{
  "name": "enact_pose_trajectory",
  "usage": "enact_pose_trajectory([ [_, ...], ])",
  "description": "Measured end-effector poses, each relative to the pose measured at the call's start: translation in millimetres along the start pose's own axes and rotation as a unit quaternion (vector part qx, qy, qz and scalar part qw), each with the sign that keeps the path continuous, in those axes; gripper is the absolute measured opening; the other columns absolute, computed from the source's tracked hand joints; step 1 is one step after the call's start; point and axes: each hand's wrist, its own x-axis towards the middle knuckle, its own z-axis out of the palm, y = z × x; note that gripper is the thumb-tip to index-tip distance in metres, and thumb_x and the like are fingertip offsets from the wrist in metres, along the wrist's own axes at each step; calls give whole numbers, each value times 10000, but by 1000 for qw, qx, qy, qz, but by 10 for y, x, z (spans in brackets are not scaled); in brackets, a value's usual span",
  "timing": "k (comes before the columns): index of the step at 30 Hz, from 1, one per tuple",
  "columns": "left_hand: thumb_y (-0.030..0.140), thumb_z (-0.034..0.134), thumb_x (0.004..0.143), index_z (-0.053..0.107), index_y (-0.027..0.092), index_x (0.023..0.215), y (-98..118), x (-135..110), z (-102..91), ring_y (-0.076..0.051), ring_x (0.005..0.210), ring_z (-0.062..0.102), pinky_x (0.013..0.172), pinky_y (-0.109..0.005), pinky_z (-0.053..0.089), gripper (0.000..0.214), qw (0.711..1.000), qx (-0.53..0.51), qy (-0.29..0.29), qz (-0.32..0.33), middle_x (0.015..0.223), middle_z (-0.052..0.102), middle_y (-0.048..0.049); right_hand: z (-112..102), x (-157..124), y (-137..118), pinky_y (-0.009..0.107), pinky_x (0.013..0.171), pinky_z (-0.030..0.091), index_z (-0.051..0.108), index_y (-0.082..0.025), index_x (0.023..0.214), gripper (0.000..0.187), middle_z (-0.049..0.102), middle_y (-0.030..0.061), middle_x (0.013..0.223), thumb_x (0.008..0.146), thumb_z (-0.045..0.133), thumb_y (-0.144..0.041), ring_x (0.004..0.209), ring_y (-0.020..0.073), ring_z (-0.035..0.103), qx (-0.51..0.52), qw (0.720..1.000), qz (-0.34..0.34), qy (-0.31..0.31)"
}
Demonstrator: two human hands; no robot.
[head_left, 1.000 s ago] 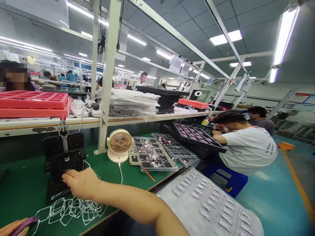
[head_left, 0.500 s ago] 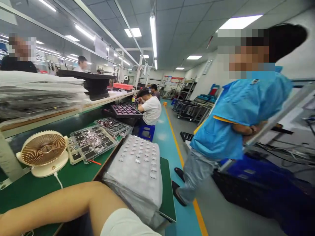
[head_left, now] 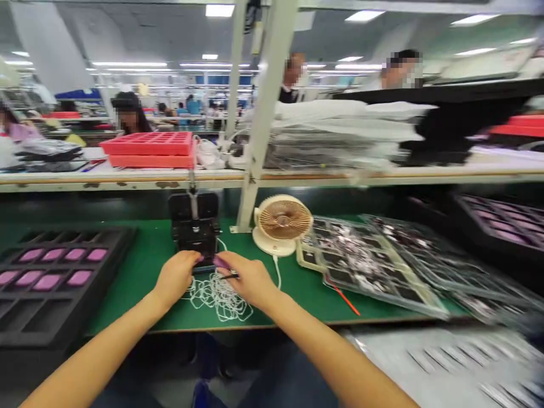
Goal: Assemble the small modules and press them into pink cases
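Observation:
Both my hands meet in front of a small black press fixture (head_left: 194,229) on the green bench (head_left: 140,266). My left hand (head_left: 176,275) curls its fingers at the fixture's base beside a small purple part (head_left: 220,262). My right hand (head_left: 249,279) pinches that purple part and also holds a thin dark tool (head_left: 229,276). Under both hands lies a tangle of thin white frames (head_left: 219,297).
A black tray with purple parts (head_left: 51,272) stands at the left. A small beige fan (head_left: 280,224) and clear trays of small parts (head_left: 365,260) sit to the right. Red trays (head_left: 148,150) and stacked sheets rest on the shelf above. Other people work behind it.
The view swung from the aisle on the right back to the bench. My left hand has come in from the lower left to the fixture, joining the right.

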Motion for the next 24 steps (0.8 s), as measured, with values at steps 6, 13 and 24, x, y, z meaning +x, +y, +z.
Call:
enact_pose_trajectory([
  [6, -49, 563, 943, 783, 191, 1191, -195, 191, 212, -302, 1223, 728, 1108, -509, 581, 410, 997, 67, -33, 16, 1273, 799, -127, -133, -540, 146, 366, 902, 690, 654, -252, 1393, 315, 757, 67, 1343, 1092, 586, -317, 1165, 256, 772, 13, 997, 49, 57],
  [13, -59, 523, 928, 729, 159, 1287, -239, 200, 233, -293, 1199, 748, 1057, -449, 616, 467, 995, 81, -52, -2, 1270, 789, -147, 16, -624, 98, 388, 960, 676, 658, -282, 1388, 312, 753, 35, 1358, 1085, 603, -326, 1199, 263, 759, 24, 997, 74, 28],
  [24, -15, 571, 932, 704, 117, 1349, -225, 158, 178, -328, 1428, 593, 1242, -506, 474, 457, 995, 53, -78, 44, 1457, 673, -211, 180, -370, -132, 366, 993, 652, 694, -268, 1349, 297, 779, 52, 1298, 1068, 661, -360, 1150, 257, 774, 96, 993, 54, 30],
])
